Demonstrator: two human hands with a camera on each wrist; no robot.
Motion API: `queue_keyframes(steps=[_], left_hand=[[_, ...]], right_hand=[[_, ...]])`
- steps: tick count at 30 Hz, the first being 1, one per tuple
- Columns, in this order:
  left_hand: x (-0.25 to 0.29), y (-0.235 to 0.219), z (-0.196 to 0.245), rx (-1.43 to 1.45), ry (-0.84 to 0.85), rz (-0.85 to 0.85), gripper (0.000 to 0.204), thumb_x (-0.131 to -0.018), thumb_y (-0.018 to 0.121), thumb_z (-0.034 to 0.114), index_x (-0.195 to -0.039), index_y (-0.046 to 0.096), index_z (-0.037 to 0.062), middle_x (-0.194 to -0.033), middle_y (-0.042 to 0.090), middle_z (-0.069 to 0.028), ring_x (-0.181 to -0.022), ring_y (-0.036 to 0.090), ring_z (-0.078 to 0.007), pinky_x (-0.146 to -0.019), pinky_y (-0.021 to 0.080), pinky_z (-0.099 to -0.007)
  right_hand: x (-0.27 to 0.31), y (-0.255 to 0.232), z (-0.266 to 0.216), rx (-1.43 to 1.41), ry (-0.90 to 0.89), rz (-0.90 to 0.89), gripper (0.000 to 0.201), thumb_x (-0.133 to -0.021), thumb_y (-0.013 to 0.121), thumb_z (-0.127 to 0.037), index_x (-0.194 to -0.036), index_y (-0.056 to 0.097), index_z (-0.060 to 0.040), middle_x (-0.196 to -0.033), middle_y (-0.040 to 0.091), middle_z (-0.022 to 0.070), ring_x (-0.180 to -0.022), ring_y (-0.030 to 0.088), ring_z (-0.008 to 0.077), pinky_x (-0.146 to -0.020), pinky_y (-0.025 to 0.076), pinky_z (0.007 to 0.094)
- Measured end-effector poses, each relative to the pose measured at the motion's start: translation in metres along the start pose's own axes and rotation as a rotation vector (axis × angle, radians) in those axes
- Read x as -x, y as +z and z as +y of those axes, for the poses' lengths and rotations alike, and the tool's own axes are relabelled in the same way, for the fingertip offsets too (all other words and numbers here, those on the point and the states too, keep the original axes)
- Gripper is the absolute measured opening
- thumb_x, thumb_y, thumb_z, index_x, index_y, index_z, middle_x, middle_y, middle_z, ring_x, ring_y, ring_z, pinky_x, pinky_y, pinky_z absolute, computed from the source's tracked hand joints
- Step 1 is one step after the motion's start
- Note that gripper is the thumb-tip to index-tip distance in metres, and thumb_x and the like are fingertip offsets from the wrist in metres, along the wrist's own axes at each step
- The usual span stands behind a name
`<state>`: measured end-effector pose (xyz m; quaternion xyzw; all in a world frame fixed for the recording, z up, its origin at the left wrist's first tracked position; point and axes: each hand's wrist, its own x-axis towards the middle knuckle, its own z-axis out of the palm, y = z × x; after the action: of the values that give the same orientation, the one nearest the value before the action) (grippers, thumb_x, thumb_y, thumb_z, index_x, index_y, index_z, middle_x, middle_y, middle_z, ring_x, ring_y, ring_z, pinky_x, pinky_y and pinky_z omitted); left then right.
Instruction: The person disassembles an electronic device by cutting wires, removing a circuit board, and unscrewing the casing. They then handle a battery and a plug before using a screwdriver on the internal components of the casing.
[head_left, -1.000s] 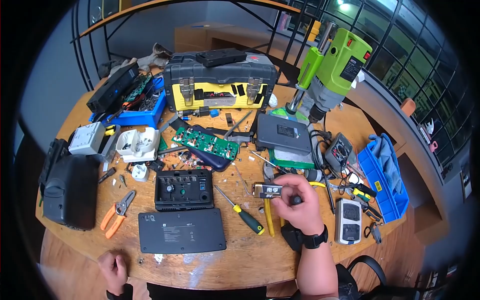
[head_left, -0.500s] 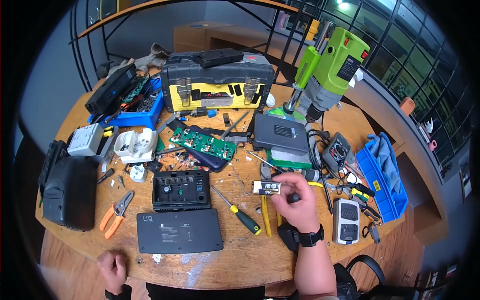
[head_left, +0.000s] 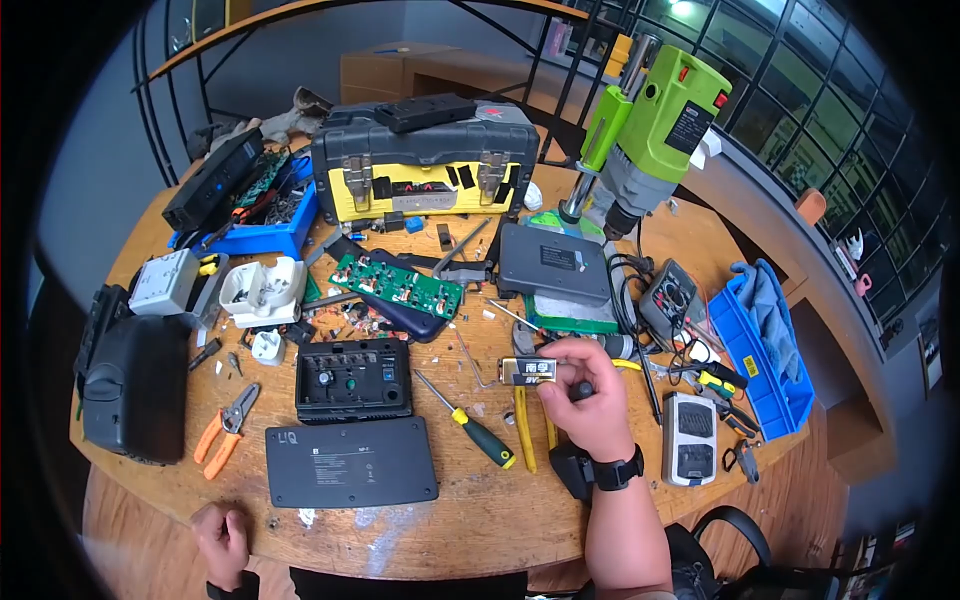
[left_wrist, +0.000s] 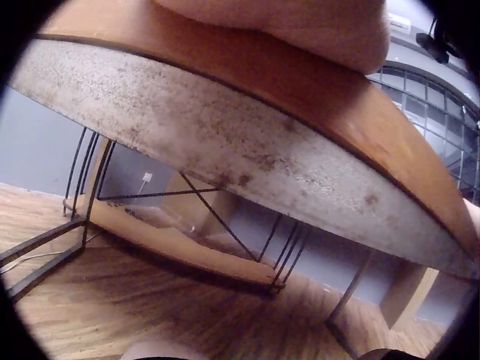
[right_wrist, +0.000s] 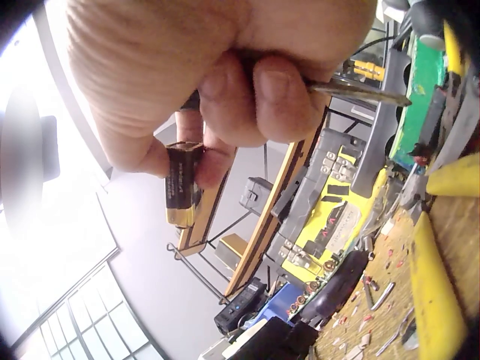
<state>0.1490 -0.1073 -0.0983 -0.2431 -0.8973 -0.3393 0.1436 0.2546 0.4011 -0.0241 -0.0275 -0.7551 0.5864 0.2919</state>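
My right hand [head_left: 592, 400] is raised over the right half of the table and pinches a black-and-gold 9V battery [head_left: 528, 371] between thumb and fingers. The same hand also keeps a screwdriver in its curled fingers: its thin metal shaft [right_wrist: 364, 93] sticks out in the right wrist view, and the dark handle end [head_left: 581, 390] shows in the head view. At the table's front left edge, my left hand [head_left: 221, 535] rests loosely curled and holds nothing. Between the hands stand a black device housing [head_left: 353, 380] with its inside exposed and a flat dark cover [head_left: 352, 462] marked LIQ.
A green-and-yellow screwdriver [head_left: 480, 436] lies right of the cover, orange-handled wire strippers [head_left: 226, 430] left of it. Yellow-handled pliers [head_left: 525, 430] lie below the battery. Behind are a green circuit board [head_left: 400, 287], a toolbox [head_left: 425, 165] and a green drill press [head_left: 665, 120].
The battery has been turned in the right hand's fingers, so its label faces differently. The head view has shifted slightly, and the left hand stays at the table edge.
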Motion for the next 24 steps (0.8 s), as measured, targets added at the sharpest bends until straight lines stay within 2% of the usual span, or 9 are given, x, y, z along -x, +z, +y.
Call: queue_keyframes(steps=[1,9,24], left_hand=[[0.0002,0.0002,-0.0005,0.001,-0.002,0.002,0.021,-0.089,0.061,0.01,-0.071,0.056,0.0006,-0.065,0.056,-0.0181,-0.061,0.056,-0.0383,-0.059,0.04,-0.044],[-0.0001,0.001,-0.0004,-0.001,0.007,0.02,0.021,-0.089,0.06,0.009,-0.071,0.055,0.0005,-0.064,0.054,-0.0184,-0.059,0.054,-0.0386,-0.058,0.038,-0.0446],[-0.0015,0.0008,0.0032,0.007,0.012,0.033,0.02,-0.089,0.059,0.008,-0.071,0.055,0.0001,-0.065,0.057,-0.0178,-0.06,0.057,-0.038,-0.059,0.041,-0.0433]], right_hand=[[-0.0009,0.0018,-0.001,-0.035,-0.04,0.025,0.044,-0.084,0.073,0.012,-0.124,0.062,-0.0026,-0.099,0.062,-0.0028,-0.062,0.044,-0.0006,-0.056,0.035,0.0175],[-0.0003,0.0009,-0.001,-0.012,-0.039,0.028,0.043,-0.085,0.073,0.011,-0.124,0.062,-0.0026,-0.093,0.06,-0.004,-0.062,0.043,-0.0005,-0.056,0.035,0.0179],[-0.0006,0.0019,-0.0027,0.005,-0.056,0.044,0.043,-0.085,0.073,0.011,-0.125,0.063,-0.0035,-0.084,0.054,-0.0063,-0.061,0.041,-0.0002,-0.056,0.032,0.0183]])
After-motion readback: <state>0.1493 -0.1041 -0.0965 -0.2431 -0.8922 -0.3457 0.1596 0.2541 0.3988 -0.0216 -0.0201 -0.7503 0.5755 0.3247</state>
